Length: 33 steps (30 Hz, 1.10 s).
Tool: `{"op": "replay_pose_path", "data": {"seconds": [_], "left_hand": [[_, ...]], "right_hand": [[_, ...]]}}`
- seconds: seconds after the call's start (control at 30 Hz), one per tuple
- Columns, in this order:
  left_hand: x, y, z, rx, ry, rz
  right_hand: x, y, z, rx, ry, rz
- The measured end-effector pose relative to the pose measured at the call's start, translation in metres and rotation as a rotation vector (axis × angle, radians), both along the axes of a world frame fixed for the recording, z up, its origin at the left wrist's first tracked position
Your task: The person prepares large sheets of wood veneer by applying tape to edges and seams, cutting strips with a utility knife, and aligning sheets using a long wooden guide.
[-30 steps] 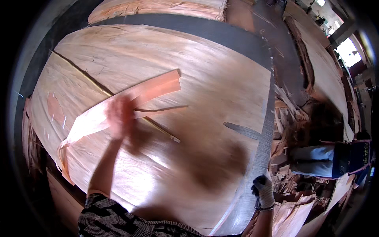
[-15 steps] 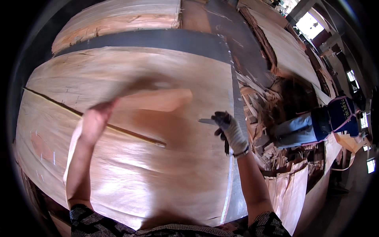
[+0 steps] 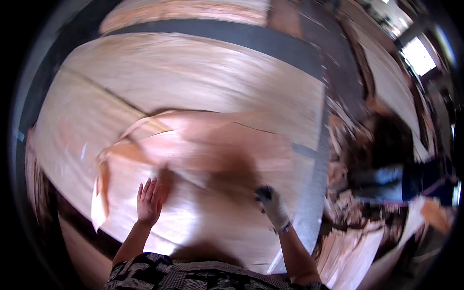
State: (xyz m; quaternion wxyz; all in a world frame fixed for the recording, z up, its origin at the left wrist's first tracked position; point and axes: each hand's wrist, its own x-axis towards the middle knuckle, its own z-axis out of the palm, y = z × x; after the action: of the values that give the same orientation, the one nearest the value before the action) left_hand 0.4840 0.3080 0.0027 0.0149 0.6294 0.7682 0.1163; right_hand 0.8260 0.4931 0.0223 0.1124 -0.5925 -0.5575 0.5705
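Left hand [image 3: 150, 203], bare: grip apart, fingers extended. Right hand [image 3: 273, 209], gloved: fingers curled, cannot tell whether clamped. Veneer piece [image 3: 217, 137]: thin, pinkish, irregular, left end curled; ahead of both hands, across paler sheet [image 3: 193, 67], overlapping brownish stick [image 3: 108, 92]

The veneer piece [image 3: 208, 145], a narrow strip in the left hand [image 3: 149, 203] a second ago, now spreads broad across the middle of the sheet [image 3: 193, 60], covering the near end of the stick [image 3: 122, 100]. The left hand has let go and is on the piece's near side with its fingers straight. The gloved right hand [image 3: 274, 209], half a second ago at the grey gap [image 3: 305, 151], is now nearer and clear of it.
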Motion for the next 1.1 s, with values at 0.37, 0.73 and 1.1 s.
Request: {"op": "replay_pose_path", "data": {"seconds": [0.37, 0.73, 1.1], "left_hand": [[-0.231, -0.183, 0.017, 0.035, 0.267, 0.67], [-0.462, -0.251, -0.062, -0.225, 0.028, 0.807], [-0.401, -0.284, -0.062, -0.055, -0.094, 0.79]], "right_hand": [[-0.106, -0.157, -0.021, 0.875, -0.637, 0.753], [-0.229, -0.212, -0.06, 0.829, -0.915, 0.478], [-0.209, -0.196, -0.035, 0.287, 0.065, -0.471]]}}
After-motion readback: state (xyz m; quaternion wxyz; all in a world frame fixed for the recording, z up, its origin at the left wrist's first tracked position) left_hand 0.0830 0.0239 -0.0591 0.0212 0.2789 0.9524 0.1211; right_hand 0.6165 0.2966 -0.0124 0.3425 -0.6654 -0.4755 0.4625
